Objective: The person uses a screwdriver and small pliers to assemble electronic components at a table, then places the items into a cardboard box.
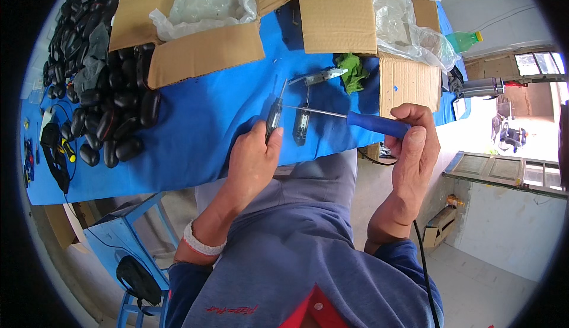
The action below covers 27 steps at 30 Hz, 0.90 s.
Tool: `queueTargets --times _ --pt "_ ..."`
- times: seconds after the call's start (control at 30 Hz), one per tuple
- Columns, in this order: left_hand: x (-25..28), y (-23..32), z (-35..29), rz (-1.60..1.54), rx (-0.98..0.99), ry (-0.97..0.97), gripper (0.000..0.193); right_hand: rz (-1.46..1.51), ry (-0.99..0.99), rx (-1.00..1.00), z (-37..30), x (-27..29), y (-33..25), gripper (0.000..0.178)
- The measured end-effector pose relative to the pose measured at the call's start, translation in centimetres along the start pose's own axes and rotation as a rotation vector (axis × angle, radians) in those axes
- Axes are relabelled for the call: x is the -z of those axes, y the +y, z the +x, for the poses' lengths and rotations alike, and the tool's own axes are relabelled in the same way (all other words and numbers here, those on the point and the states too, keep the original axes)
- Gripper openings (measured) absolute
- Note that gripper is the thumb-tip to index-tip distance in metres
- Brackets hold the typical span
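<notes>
My left hand is closed around a slim clear, dark-filled tube that looks like a syringe, its thin tip pointing away from me. In my right hand is a screwdriver with a blue handle. The screwdriver's thin shaft points left, its end by the tube; whether they touch I cannot tell. A similar clear tube with a thin tip lies on the blue cloth between my hands. Beyond it rests another such tube, beside a crumpled green cloth.
Black rounded cases are heaped at the left. Two open cardboard boxes with plastic liners stand along the far side. A yellow-and-black tool lies at the far left. A blue stool stands below the table's left end.
</notes>
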<state>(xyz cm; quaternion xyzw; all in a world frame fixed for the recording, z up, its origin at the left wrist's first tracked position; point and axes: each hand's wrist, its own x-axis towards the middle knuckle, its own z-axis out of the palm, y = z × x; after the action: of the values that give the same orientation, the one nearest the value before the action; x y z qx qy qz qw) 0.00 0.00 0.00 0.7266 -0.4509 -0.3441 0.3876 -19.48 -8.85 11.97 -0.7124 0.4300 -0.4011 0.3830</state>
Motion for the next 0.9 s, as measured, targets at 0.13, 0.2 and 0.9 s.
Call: queueTargets --times 0.13,0.2,0.9 --pt "0.0 0.0 0.1 -0.014 0.005 -0.007 0.029 0.035 -0.031 -0.069 0.0 0.3 -0.2 0.023" --pt "-0.1 0.0 0.2 -0.013 0.001 -0.007 0.029 0.010 -0.008 -0.013 0.1 0.2 0.0 0.021" --pt "-0.1 0.0 0.0 -0.025 -0.007 0.004 0.029 -0.088 -0.007 0.087 0.2 0.1 0.1 0.021"
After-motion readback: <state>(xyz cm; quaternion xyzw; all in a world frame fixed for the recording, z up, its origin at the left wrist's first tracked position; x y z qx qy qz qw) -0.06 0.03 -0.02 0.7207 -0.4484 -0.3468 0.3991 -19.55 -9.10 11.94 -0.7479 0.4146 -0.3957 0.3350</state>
